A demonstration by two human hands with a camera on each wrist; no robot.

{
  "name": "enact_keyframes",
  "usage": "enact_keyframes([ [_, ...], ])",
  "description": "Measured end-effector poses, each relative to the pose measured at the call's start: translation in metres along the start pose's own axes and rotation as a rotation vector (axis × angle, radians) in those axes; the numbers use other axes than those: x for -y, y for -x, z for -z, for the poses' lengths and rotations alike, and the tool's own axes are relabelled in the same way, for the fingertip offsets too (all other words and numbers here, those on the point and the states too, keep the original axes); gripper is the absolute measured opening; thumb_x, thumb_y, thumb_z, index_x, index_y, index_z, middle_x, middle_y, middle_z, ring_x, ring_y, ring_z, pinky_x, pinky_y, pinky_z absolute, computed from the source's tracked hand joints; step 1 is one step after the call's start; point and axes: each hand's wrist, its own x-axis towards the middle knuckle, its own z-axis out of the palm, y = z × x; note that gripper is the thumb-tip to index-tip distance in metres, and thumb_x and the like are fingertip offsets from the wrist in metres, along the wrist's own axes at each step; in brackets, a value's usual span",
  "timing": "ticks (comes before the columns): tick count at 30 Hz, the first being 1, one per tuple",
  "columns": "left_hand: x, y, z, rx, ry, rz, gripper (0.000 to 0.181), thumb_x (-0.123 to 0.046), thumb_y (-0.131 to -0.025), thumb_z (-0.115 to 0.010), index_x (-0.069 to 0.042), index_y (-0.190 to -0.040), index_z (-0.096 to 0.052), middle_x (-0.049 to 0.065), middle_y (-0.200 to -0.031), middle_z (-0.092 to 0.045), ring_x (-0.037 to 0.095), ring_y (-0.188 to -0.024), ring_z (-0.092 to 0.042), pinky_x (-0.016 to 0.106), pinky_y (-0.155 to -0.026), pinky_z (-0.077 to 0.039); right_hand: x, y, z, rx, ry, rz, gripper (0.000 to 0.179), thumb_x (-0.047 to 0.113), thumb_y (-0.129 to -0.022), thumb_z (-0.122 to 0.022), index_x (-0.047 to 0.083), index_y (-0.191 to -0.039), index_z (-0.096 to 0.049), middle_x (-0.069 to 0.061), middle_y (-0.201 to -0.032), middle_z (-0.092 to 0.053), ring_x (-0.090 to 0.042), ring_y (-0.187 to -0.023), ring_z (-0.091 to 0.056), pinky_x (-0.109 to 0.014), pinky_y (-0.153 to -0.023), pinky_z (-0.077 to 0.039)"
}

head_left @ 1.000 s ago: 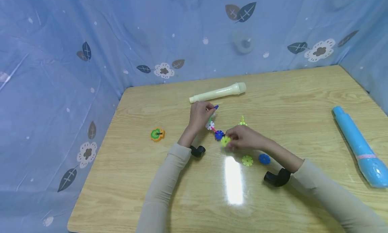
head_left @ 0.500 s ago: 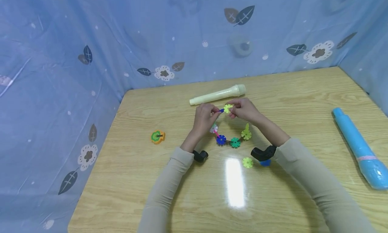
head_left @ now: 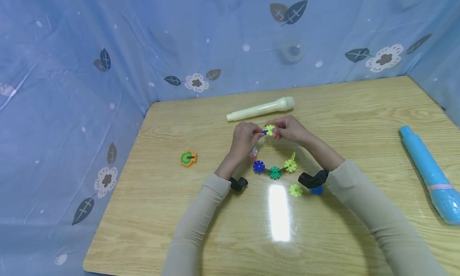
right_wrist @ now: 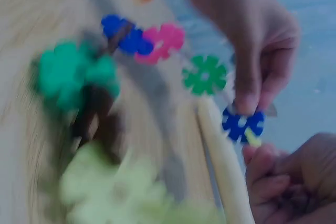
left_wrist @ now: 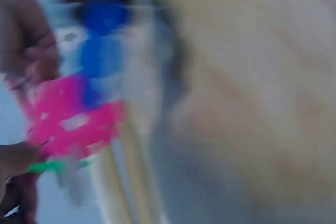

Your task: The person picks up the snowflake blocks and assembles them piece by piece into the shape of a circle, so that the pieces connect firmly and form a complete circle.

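My left hand [head_left: 245, 139] pinches a dark blue notched disc [right_wrist: 242, 124] at one end of a chain of slotted-together snowflake discs. Opposite it, my right hand [head_left: 290, 130] pinches a yellow notched disc [head_left: 270, 129], its edge meeting the blue one; how deeply the slots engage is unclear. Below the hands the chain curves through a green disc [right_wrist: 205, 75], a pink disc [right_wrist: 167, 40], a blue disc [head_left: 258, 166], a teal-green disc [head_left: 275, 172] and a yellow-green disc [head_left: 290, 165]. Brown pieces link some of them. The left wrist view is blurred.
A loose yellow-green disc [head_left: 296, 190] and a blue disc [head_left: 316, 190], partly covered by the right wrist camera, lie nearer me. Behind the hands lies a cream microphone-shaped tube [head_left: 262, 109]. A tree-shaped block [head_left: 188, 158] is left, a light-blue tube [head_left: 429, 174] far right.
My right hand has moved away from me with the yellow disc, from beside the chain's lower part up to the left hand's blue disc. The left hand has shifted slightly right.
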Motion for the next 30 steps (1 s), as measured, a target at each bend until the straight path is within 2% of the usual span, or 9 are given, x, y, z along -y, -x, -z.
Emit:
enact_keyframes([
  [3,0.003,-0.007,0.009,0.125,0.144,0.101,0.017,-0.023,-0.083,-0.067,-0.008,-0.090,-0.073,0.002,-0.086,-0.072,0.014,-0.078,-0.062,0.025,-0.073,-0.046,-0.002,0.001,0.002,0.012,0.112,0.107,0.042,-0.005,-0.092,-0.046,-0.005,-0.134,-0.042,-0.024,-0.084,-0.064,-0.029,-0.073,-0.062,-0.035,-0.066,-0.052],
  [7,0.007,-0.019,0.013,0.257,0.363,0.220,0.025,-0.024,-0.089,-0.060,-0.005,-0.103,-0.069,0.007,-0.096,-0.070,0.015,-0.085,-0.064,0.023,-0.074,-0.050,-0.004,0.003,0.002,0.047,0.140,0.205,0.055,-0.005,-0.092,-0.047,-0.007,-0.142,-0.024,-0.025,-0.080,-0.063,-0.030,-0.067,-0.060,-0.033,-0.062,-0.051],
  [10,0.008,-0.023,0.012,0.332,0.432,0.261,0.024,-0.020,-0.089,-0.060,-0.002,-0.103,-0.068,0.011,-0.097,-0.069,0.018,-0.086,-0.064,0.023,-0.075,-0.050,-0.003,0.006,0.000,0.052,0.146,0.219,0.060,-0.001,-0.092,-0.050,-0.003,-0.144,-0.019,-0.024,-0.083,-0.065,-0.029,-0.065,-0.060,-0.035,-0.063,-0.050],
  [14,0.009,-0.023,0.011,0.352,0.422,0.305,0.019,-0.017,-0.088,-0.063,-0.002,-0.096,-0.070,0.012,-0.094,-0.069,0.019,-0.084,-0.063,0.022,-0.074,-0.049,-0.003,0.021,0.003,-0.057,0.197,0.206,0.051,0.010,-0.091,-0.057,0.004,-0.138,-0.039,-0.019,-0.094,-0.068,-0.025,-0.063,-0.059,-0.028,-0.053,-0.044],
  [18,0.013,-0.022,0.008,0.319,0.384,0.385,0.019,-0.020,-0.086,-0.065,-0.004,-0.093,-0.071,0.010,-0.093,-0.070,0.018,-0.083,-0.062,0.023,-0.073,-0.047,-0.014,0.043,0.016,-0.110,0.214,0.261,0.029,0.016,-0.084,-0.067,0.005,-0.110,-0.067,-0.009,-0.084,-0.063,-0.012,-0.060,-0.045,-0.023,-0.051,-0.035],
  [20,0.016,-0.022,0.006,0.299,0.371,0.431,0.020,-0.022,-0.085,-0.066,-0.005,-0.093,-0.072,0.009,-0.093,-0.070,0.017,-0.083,-0.062,0.023,-0.073,-0.047,-0.023,0.052,0.022,-0.021,0.186,0.308,0.023,0.013,-0.079,-0.071,0.002,-0.099,-0.071,-0.004,-0.074,-0.053,-0.010,-0.059,-0.038,-0.024,-0.053,-0.034],
  [23,0.021,-0.022,0.003,0.268,0.386,0.503,0.022,-0.024,-0.085,-0.067,-0.005,-0.093,-0.072,0.009,-0.093,-0.070,0.018,-0.084,-0.062,0.025,-0.074,-0.047,-0.037,0.063,0.024,0.191,0.165,0.325,0.023,0.008,-0.075,-0.073,-0.001,-0.096,-0.071,0.000,-0.065,-0.038,-0.008,-0.059,-0.030,-0.023,-0.054,-0.032],
  [26,0.023,-0.022,0.002,0.248,0.419,0.557,0.022,-0.025,-0.085,-0.066,-0.005,-0.094,-0.071,0.009,-0.095,-0.069,0.019,-0.087,-0.062,0.027,-0.077,-0.048,-0.046,0.073,0.019,0.352,0.182,0.271,0.025,0.011,-0.073,-0.074,0.002,-0.097,-0.072,0.002,-0.065,-0.038,-0.007,-0.062,-0.031,-0.022,-0.057,-0.033],
  [30,0.025,-0.022,0.000,0.225,0.446,0.601,0.022,-0.024,-0.085,-0.066,-0.004,-0.094,-0.071,0.010,-0.097,-0.069,0.021,-0.089,-0.062,0.029,-0.078,-0.048,-0.049,0.084,0.010,0.425,0.278,0.195,0.029,0.022,-0.071,-0.076,0.013,-0.098,-0.073,0.004,-0.072,-0.051,-0.006,-0.067,-0.036,-0.021,-0.062,-0.034],
])
